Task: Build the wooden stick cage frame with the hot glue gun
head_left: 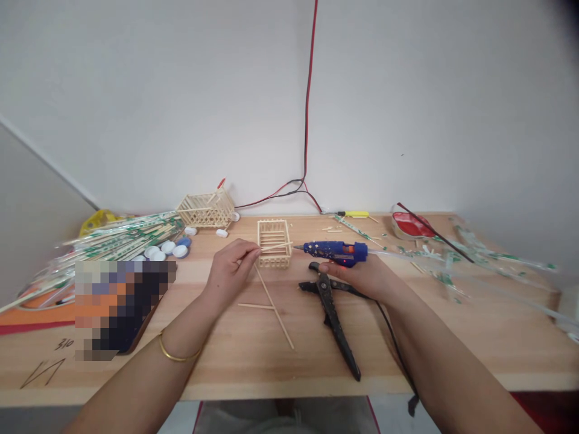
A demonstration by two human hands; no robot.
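My left hand [235,268] is closed in a pinch on the end of a short thin wooden stick [279,245]. The stick reaches rightward across a small slatted stick frame [274,263] standing on the table. My right hand [357,274] grips a blue hot glue gun [332,251], its nozzle pointing left close to the stick's free end; whether they touch I cannot tell. Black-handled cutters [335,319] lie just below the gun. A longer wooden stick [275,310] and a short stick [256,305] lie in front of the frame.
A stick-built cart [205,208] with white cap wheels stands at the back left. Packaged sticks [122,238], bottle caps [168,248] and a pixelated dark object [136,313] lie left. At the back are a yellow-handled tool [355,214] and a red-lined container [411,225]; wrappers [447,274] lie right.
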